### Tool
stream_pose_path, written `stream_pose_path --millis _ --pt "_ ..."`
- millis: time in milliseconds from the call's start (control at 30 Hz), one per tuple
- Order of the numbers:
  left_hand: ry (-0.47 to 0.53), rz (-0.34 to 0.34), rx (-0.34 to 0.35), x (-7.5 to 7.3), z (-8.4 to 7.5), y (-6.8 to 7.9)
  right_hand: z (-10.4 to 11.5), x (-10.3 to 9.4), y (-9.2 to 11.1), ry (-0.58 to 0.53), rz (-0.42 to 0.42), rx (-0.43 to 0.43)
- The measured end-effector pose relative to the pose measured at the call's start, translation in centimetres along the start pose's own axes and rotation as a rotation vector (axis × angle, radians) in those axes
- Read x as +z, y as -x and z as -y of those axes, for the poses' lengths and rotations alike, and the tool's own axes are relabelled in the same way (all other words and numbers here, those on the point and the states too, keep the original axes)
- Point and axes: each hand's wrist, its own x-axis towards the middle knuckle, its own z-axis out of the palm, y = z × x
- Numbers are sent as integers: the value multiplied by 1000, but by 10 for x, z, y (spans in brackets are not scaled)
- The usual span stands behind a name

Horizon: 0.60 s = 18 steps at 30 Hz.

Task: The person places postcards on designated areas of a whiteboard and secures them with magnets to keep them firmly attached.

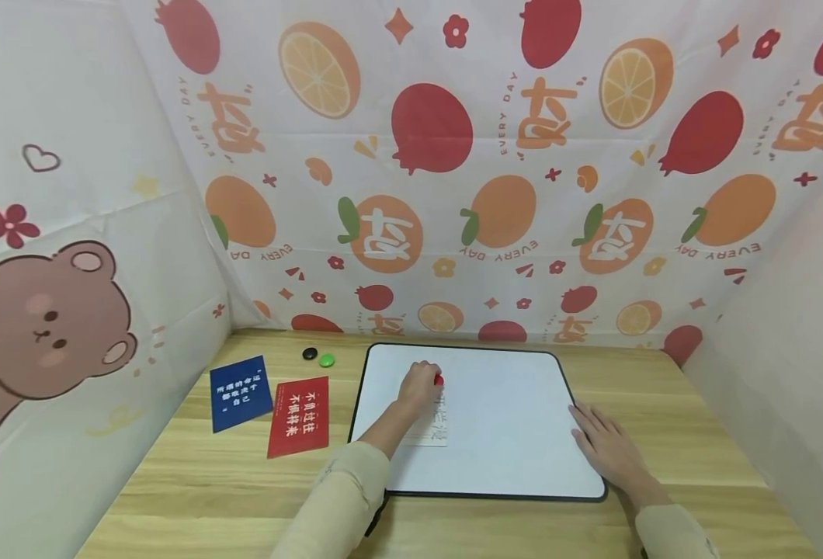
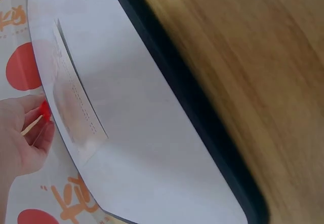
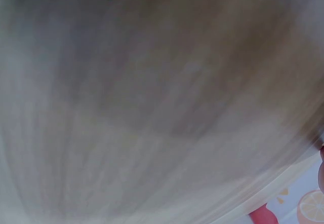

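My left hand (image 1: 420,386) reaches over the whiteboard (image 1: 509,419) and pinches a red round magnet (image 1: 439,380) between thumb and fingers. In the left wrist view, the red magnet (image 2: 46,111) shows at the fingertips. Under this hand and forearm lies a pale card (image 1: 438,433) with large printed characters; its upper left part is hidden. The magnet is at the card's far end. On the right side of the board, my right hand (image 1: 610,446) rests with extended fingers over the dark rim. A blurred pale surface fills most of the right wrist view.
Left of the board, a red card (image 1: 298,417) and a blue card (image 1: 241,394) with white characters lie on the wooden table (image 1: 195,481). Behind them sit a black magnet (image 1: 310,353) and a green magnet (image 1: 326,360). Fruit-printed cloth (image 1: 432,186) stands along the back.
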Motion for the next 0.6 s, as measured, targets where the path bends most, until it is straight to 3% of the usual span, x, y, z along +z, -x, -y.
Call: stream_pose_path --millis 267,600 --pt "14 28 -50 4 -3 -2 1 -2 0 -6 18 12" --pt "12 6 -20 10 2 -3 1 -3 0 -11 13 5"
